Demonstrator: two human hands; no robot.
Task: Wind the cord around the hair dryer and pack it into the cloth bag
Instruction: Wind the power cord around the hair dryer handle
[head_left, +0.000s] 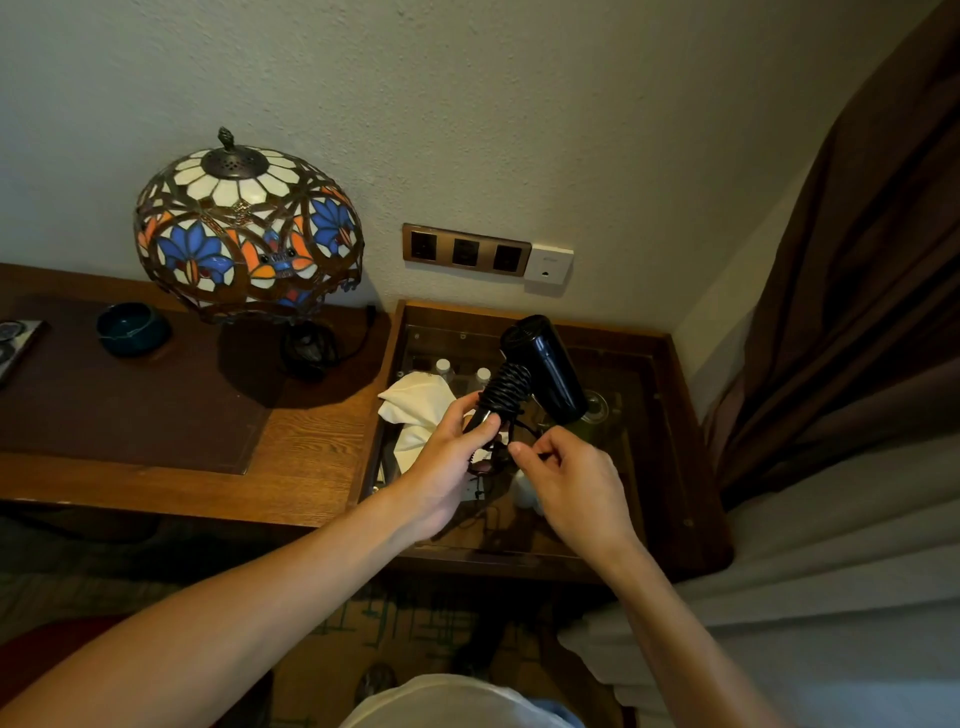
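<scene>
A black hair dryer (545, 364) is held above the glass-topped side table, barrel pointing up and away. Its black cord (506, 387) is coiled in many turns around the handle. My left hand (452, 457) grips the lower end of the handle, thumb over it. My right hand (566, 473) pinches the loose end of the cord just right of the handle's base; the plug is hidden in my fingers. A cream cloth bag (415, 410) lies crumpled on the glass behind my left hand.
A stained-glass lamp (244, 228) and a dark teal bowl (132, 328) stand on the wooden desk (311, 457) at left. The glass-topped table (670, 415) shows bottles beneath. Wall sockets (466, 252) sit above. A brown curtain (857, 291) hangs at right.
</scene>
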